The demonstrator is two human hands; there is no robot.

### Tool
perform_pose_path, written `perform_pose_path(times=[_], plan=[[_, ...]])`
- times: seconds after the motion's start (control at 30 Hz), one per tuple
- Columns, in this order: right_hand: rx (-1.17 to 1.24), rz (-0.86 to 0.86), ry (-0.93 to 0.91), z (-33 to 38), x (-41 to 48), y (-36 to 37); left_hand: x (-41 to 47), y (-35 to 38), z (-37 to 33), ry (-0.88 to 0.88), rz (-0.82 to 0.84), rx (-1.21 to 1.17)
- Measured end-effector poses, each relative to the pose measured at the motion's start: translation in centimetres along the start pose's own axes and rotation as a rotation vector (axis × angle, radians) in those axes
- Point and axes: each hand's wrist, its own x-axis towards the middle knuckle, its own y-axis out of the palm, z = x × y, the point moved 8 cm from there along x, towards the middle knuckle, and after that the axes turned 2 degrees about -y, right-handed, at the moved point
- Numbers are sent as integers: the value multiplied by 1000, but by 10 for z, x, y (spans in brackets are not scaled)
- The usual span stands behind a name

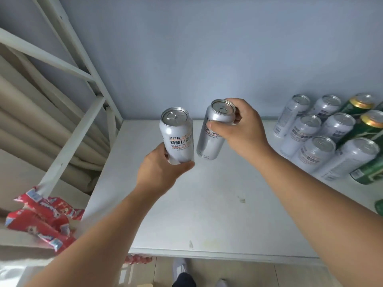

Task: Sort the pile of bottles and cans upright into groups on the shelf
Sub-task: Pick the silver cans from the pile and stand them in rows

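My left hand [159,168] and right hand [242,125] each grip 1 tall silver aluminium beer can [177,135] [213,131] above the white shelf [207,204], my fingers hiding the labels, green cans [371,125] cropped rightward.

Matt silver metal cans [176,136], smooth white shelf [207,204], glossy red wrappers [41,220]
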Motion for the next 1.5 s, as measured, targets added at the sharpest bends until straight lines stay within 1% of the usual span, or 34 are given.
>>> perform_pose_path(times=[0.2,0.43,0.7,0.9,1.03,1.2,1.5], plan=[[-31,21,-28,-1,-39,-38,-59,26,-5,-30,6,9],[-43,8,-53,17,-85,-71,-105,29,-9,-10,23,32],[-73,-58,-28,33,-141,-94,-143,23,-15,49,58,32],[-73,-106,2,31,-184,-123,-173,36,-27,91,96,-3],[-76,-134,24,25,-198,-155,-188,56,-47,101,113,17],[-61,-174,14,7,-197,-208,-198,99,-77,103,139,27],[-84,-57,14,-55,-162,-291,-199,196,-137,15,103,-3]])
